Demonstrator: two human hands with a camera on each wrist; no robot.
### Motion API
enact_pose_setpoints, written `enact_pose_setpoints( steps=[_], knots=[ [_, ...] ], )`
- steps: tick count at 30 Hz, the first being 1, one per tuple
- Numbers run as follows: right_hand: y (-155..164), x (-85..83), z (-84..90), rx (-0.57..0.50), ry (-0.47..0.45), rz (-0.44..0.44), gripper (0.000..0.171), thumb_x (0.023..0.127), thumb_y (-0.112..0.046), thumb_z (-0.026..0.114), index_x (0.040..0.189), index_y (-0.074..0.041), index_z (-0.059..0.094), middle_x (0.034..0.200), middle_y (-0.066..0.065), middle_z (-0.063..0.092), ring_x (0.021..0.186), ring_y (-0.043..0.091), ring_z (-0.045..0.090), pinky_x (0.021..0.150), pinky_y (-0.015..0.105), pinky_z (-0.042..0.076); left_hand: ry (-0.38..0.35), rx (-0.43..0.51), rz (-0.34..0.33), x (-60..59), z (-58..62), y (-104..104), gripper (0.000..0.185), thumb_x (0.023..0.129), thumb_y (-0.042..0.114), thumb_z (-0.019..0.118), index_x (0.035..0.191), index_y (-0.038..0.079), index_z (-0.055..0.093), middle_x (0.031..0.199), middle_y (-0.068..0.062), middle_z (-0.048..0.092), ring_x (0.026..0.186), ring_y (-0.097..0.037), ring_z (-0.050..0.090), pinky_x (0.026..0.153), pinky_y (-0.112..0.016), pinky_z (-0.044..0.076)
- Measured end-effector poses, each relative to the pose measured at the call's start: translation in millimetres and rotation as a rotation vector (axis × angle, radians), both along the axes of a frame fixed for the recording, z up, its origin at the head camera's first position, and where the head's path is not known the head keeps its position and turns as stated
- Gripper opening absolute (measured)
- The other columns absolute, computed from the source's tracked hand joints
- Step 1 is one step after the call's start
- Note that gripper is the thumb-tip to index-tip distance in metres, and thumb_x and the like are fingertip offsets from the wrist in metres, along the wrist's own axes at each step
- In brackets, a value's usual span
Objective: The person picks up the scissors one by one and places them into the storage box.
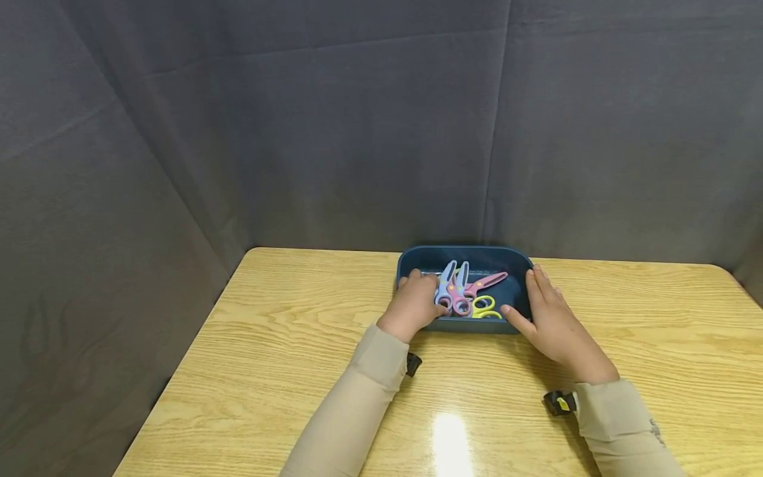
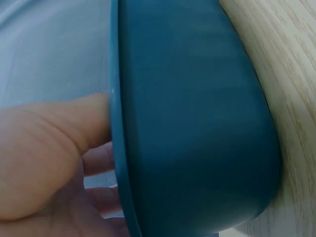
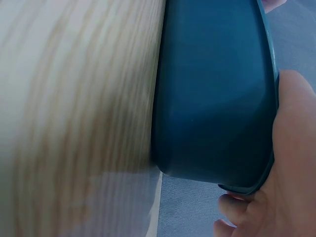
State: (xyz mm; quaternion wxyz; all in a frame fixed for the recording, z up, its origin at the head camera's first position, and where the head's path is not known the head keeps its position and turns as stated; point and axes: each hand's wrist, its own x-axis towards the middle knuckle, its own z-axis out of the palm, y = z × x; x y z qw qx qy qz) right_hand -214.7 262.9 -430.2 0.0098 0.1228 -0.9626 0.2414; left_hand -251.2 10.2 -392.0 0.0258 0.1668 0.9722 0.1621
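Note:
A dark blue plastic bin point(image 1: 457, 325) sits on the table with several pairs of children's scissors inside. Light blue scissors point(image 1: 461, 275), pink scissors point(image 1: 490, 281) and yellow-handled scissors point(image 1: 485, 306) lie in a loose heap. My left hand point(image 1: 412, 305) reaches over the bin's left end, its thumb by a light blue pair's handle. The rim hides its fingertips in the left wrist view, so any hold on scissors is unclear. My right hand point(image 1: 554, 324) grips the bin's right front corner, thumb over the front rim, fingers along the right side.
The wooden table point(image 1: 286, 371) has its back edge just behind the bin. A grey curtain point(image 1: 357, 132) hangs behind the table and along its left side. Black straps point(image 1: 559, 403) sit at both wrists.

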Motion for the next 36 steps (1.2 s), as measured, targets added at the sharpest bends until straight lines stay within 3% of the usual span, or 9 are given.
enact_pose_setpoints(
  steps=[4,10,22,36],
  knots=[
    [-0.6,-0.2,-0.2,0.003,0.004,-0.001,0.097,0.104,-0.056,0.047,0.157,0.011,0.002,0.165,0.031,-0.003,0.152,0.048,0.0,0.12,0.063,0.006,0.016,0.039,-0.016,2.8,-1.1,-3.9,0.039,0.091,0.022,0.078,0.128,0.01,0.069,0.12,-0.011,0.063,0.105,-0.025,0.052,0.09,-0.036,0.044],
    [-0.7,-0.8,-0.4,0.008,0.005,-0.007,0.098,0.103,-0.057,0.046,0.157,0.011,0.002,0.165,0.031,-0.002,0.152,0.048,0.002,0.12,0.063,0.006,0.088,0.055,-0.022,6.4,-3.4,-8.2,0.029,0.094,0.017,0.073,0.122,0.01,0.072,0.119,-0.012,0.064,0.109,-0.029,0.055,0.096,-0.038,0.044],
    [-1.0,-0.7,0.1,0.01,-0.005,-0.013,0.097,0.103,-0.057,0.046,0.157,0.011,0.002,0.165,0.03,-0.004,0.152,0.048,0.001,0.12,0.062,0.005,0.116,0.166,-0.023,12.6,-9.8,-16.3,0.024,0.099,0.012,0.064,0.123,0.008,0.071,0.128,-0.013,0.06,0.115,-0.028,0.053,0.097,-0.035,0.049],
    [-0.7,0.0,1.7,0.011,-0.014,-0.008,0.098,0.103,-0.057,0.046,0.157,0.011,0.001,0.165,0.031,-0.005,0.152,0.048,0.0,0.12,0.063,0.005,0.153,0.198,-0.041,15.8,-2.7,-30.7,0.023,0.1,0.011,0.064,0.122,0.008,0.071,0.128,-0.013,0.058,0.121,-0.032,0.051,0.1,-0.038,0.048]
  ],
)
